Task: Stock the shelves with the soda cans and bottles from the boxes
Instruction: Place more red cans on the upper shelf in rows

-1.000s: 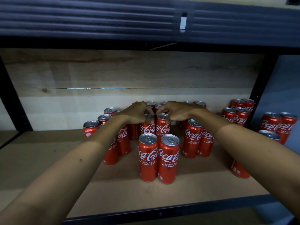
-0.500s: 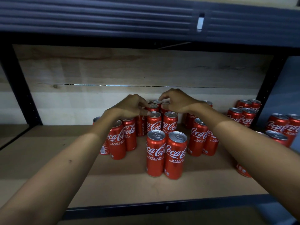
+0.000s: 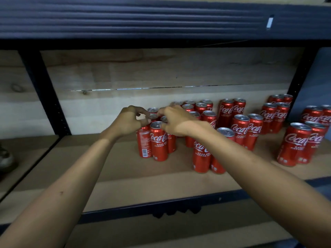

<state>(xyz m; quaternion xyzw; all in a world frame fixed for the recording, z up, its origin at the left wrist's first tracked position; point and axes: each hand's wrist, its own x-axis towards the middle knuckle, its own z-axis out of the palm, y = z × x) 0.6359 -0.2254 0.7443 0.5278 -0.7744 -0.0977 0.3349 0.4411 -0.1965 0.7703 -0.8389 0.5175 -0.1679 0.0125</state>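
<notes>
Many slim red Coca-Cola cans stand in pairs and rows on the wooden shelf board. My left hand curls over the top of a can that shows its barcode at the left end of the group. Beside it, my right hand grips the tops of the neighbouring cans with curled fingers. My right forearm partly hides a front pair of cans. More pairs stand in the middle and at the right.
A black upright post bounds the bay on the left and another on the right. The dark ribbed beam of the upper shelf hangs overhead. A dark front rail edges the board. A shoe-like object lies far left.
Both hands have moved from the middle column of cans to the leftmost cluster. The view has swung left, so the other cans now sit further right in the frame.
</notes>
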